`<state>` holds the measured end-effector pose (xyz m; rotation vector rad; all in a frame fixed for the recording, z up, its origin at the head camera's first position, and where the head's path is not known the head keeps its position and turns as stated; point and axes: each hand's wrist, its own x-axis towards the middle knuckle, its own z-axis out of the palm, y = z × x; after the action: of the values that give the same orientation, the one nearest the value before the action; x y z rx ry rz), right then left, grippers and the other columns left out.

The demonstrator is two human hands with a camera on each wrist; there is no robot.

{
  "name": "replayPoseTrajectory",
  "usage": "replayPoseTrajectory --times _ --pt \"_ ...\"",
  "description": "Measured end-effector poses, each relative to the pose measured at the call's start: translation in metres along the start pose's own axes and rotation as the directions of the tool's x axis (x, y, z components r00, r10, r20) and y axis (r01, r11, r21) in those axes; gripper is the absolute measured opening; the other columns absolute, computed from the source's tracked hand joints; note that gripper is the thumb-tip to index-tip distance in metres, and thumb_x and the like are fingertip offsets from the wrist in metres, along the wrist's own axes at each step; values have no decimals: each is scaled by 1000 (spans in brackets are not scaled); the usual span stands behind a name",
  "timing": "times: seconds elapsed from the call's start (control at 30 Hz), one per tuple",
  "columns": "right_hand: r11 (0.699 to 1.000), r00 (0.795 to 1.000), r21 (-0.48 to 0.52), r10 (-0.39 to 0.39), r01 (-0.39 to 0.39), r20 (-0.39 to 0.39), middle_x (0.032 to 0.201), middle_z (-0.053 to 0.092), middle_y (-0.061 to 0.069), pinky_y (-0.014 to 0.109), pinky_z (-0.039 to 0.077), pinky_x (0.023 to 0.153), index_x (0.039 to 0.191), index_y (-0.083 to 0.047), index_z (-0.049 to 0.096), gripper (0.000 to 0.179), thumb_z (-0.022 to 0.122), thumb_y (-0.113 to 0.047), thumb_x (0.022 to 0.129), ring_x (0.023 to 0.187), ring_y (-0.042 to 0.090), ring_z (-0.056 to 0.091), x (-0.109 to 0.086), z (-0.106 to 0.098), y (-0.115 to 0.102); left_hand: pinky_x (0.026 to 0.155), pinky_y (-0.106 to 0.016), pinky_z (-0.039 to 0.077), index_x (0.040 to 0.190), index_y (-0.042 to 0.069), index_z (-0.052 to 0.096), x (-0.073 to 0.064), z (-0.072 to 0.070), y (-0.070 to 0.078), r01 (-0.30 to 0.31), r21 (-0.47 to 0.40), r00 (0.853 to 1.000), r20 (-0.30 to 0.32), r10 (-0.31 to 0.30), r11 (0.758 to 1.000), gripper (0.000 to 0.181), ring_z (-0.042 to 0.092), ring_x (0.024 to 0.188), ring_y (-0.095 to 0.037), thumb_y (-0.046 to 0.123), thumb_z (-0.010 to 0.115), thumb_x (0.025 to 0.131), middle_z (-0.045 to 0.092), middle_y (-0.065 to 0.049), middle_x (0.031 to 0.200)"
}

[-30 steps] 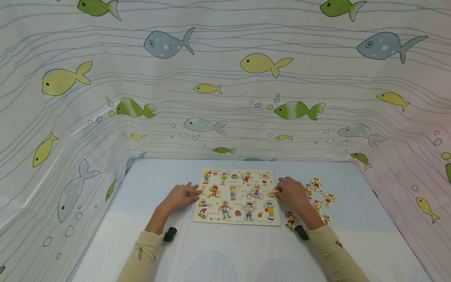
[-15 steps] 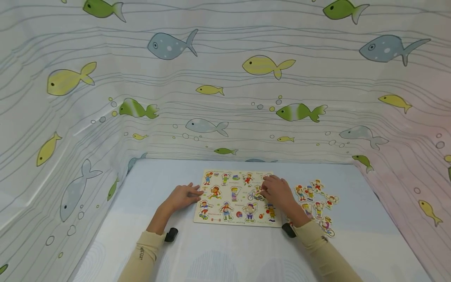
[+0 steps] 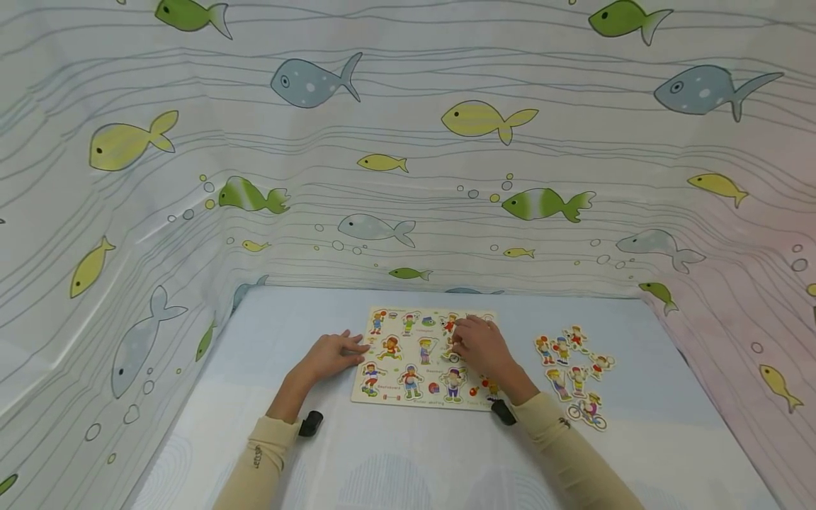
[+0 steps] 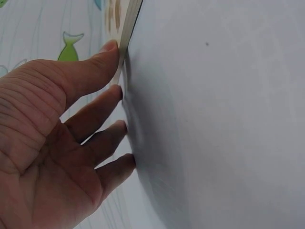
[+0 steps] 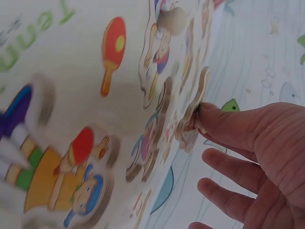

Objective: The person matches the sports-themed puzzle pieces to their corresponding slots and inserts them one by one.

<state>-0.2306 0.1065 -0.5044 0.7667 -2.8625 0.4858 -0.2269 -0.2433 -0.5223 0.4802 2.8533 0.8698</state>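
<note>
A wooden puzzle board (image 3: 408, 358) printed with sports figures lies on the table. My left hand (image 3: 334, 356) rests at its left edge; in the left wrist view the thumb (image 4: 97, 64) touches the board's side and the other fingers reach down to the table, loosely extended. Above the right part of the board, my right hand (image 3: 483, 348) pinches a thin wooden puzzle piece (image 5: 188, 114) between thumb and index finger. That piece is seen nearly edge-on, so its picture is hard to make out. The remaining fingers of this hand are spread apart from the board.
Several loose figure pieces lie right of the board, among them a cyclist piece (image 3: 588, 411) nearest the front. A fish-patterned curtain (image 3: 446, 177) encloses the table (image 3: 395, 453) at the back and sides. Black wrist cameras (image 3: 311, 423) are strapped to both arms.
Carrying the puzzle piece, my right hand has moved left from the board's right edge to above its right part. The left hand has stayed put. The head view has shifted slightly.
</note>
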Motion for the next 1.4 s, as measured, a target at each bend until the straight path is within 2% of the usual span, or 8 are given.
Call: replayPoseTrajectory --times 0.13,0.23,0.37,0.5,0.67,0.87,1.07,1.4 --pt "1000 999 -4 -29 29 -21 100 65 -2 53 44 94 87 -18 68 9 77 -19 88 109 22 57 5 2 -8 111 -59 29 115 14 74 1 1 1 2 1 1000 3 -2 1000 30 41 136 -38 22 76 87 59 -10 134" --pt "998 998 7 -56 57 -30 108 66 2 59 42 97 87 -18 68 10 78 -19 86 117 26 56 9 5 -12 110 -59 30 116 14 74 1 1 1 -8 7 1000 3 8 1000 30 42 136 -38 22 76 87 59 -10 134" --pt "997 997 3 -73 73 -28 100 65 -1 64 40 99 84 -18 68 10 78 -19 87 117 27 56 15 10 -18 110 -58 30 116 13 74 0 0 2 -14 15 1000 0 14 1000 30 42 135 -38 21 75 87 59 -10 134" --pt "997 997 -18 -70 69 -14 90 60 -7 59 42 99 85 -20 67 10 76 -22 88 105 20 57 23 14 -26 111 -58 29 116 14 74 0 0 3 -3 18 1000 -2 3 1000 30 42 136 -38 21 76 87 59 -10 135" --pt "997 997 9 -79 79 -3 102 66 -3 56 41 102 87 -19 68 8 76 -21 89 115 22 56 30 17 -36 111 -58 29 116 14 74 -1 -1 3 1 20 1000 3 -1 1000 30 41 136 -38 21 76 87 59 -10 135" --pt "995 995 17 -99 99 20 89 63 -5 56 43 99 85 -19 67 10 75 -22 89 101 19 59 39 20 -50 111 -58 29 115 13 74 0 0 3 -2 11 1000 10 1 1000 29 41 136 -38 20 76 87 59 -11 134" --pt "994 992 -5 -107 107 73 92 62 -8 56 41 100 86 -20 65 10 71 -24 93 104 17 57 49 28 -64 111 -59 29 115 13 74 0 -1 3 7 11 1000 14 -7 1000 29 41 136 -38 20 76 87 59 -10 134" --pt "994 990 -17 -102 104 95 83 57 -11 51 46 96 82 -22 62 15 72 -28 92 92 14 58 61 41 -81 111 -59 28 115 14 75 -1 -2 4 8 -4 1000 10 -8 1000 29 40 137 -38 20 76 87 59 -11 134"
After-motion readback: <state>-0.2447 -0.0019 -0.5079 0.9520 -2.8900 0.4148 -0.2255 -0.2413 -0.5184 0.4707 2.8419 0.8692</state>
